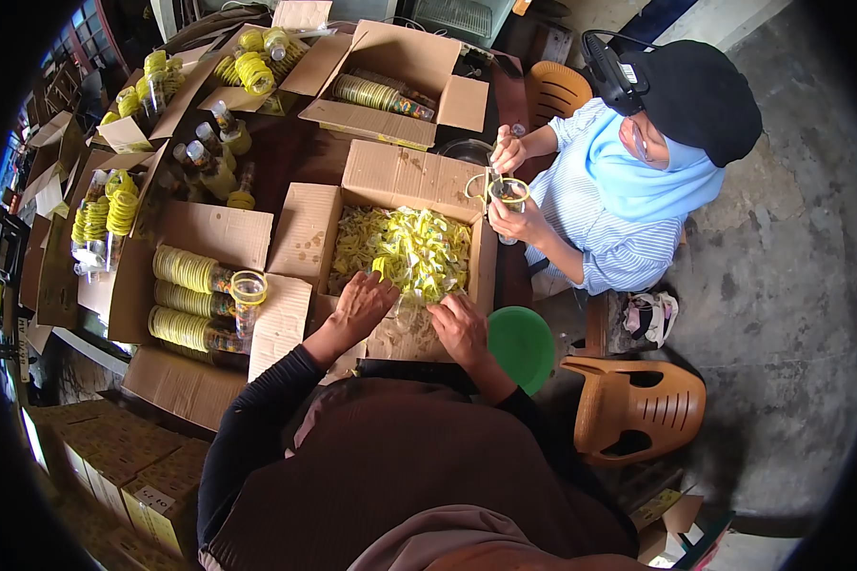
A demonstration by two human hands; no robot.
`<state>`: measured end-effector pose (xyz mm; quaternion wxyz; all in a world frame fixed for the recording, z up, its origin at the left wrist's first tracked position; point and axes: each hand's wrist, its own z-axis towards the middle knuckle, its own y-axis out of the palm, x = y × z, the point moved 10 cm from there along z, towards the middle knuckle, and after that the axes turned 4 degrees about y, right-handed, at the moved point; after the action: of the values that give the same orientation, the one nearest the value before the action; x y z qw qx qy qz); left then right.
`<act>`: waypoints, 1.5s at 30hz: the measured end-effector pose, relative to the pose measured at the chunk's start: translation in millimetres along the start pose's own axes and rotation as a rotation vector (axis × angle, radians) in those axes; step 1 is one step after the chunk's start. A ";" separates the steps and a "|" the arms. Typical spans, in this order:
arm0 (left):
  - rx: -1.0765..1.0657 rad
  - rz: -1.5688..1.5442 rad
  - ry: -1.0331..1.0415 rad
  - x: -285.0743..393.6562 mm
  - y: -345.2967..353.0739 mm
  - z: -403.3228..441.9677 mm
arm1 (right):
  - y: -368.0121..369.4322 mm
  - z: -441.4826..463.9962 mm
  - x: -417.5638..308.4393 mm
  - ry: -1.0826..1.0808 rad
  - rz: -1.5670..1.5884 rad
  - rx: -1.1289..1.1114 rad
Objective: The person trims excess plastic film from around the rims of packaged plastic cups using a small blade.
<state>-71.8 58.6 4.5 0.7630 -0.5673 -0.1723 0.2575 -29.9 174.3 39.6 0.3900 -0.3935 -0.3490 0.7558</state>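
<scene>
reaching over the near side of an open box [338, 249], two bare hands are held apart above small yellow packets [400, 238]. the box is filled with these packets, loosely heaped, and its flaps are folded outward.

left hand [360, 301]: held palm down at the near left corner of the heap. its fingers are bent and partly spread, with the tips by a small yellow piece [381, 265]; whether it is gripped cannot be told.

right hand [459, 328]: held at the near right corner, above the near flap [405, 341]. its fingers are curled, tips toward the packets. clear plastic [411, 312] is seen between the hands, but its shape is blurred; a firm hold on it by either hand cannot be confirmed.

left of the box: a second open carton is noted, with stacked yellow rings [183, 269] laid in rows. a clear cup [249, 288] with a yellow rim is placed at their right end. dark-filled bottles [221, 152] are stood beyond.

far side: more ringed stacks [383, 95] are contained in another carton.

right side: a clear yellow-rimmed container [510, 193] is held by a co-worker [609, 190]. a green basin [521, 350] is located just beside the right hand, near an orange chair [638, 409].
</scene>
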 end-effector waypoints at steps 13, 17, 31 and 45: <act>0.050 -0.008 -0.001 -1.1 -3.0 1.8 | 8.2 -2.7 -9.8 -0.009 -0.029 -0.054; 0.018 0.014 0.025 1.4 2.4 2.5 | 22.3 -5.7 -1.2 0.006 -0.076 -0.108; -0.018 -0.024 0.126 11.7 13.2 -5.7 | 63.5 4.2 17.7 0.130 -0.218 -0.169; -0.090 -0.058 0.087 4.0 21.8 -14.2 | 13.5 1.3 -0.1 0.113 0.027 -0.135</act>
<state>-65.0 54.8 -20.7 0.7507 -0.6063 -0.1667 0.2026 -35.2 167.8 28.9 0.3713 -0.4654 -0.3713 0.7125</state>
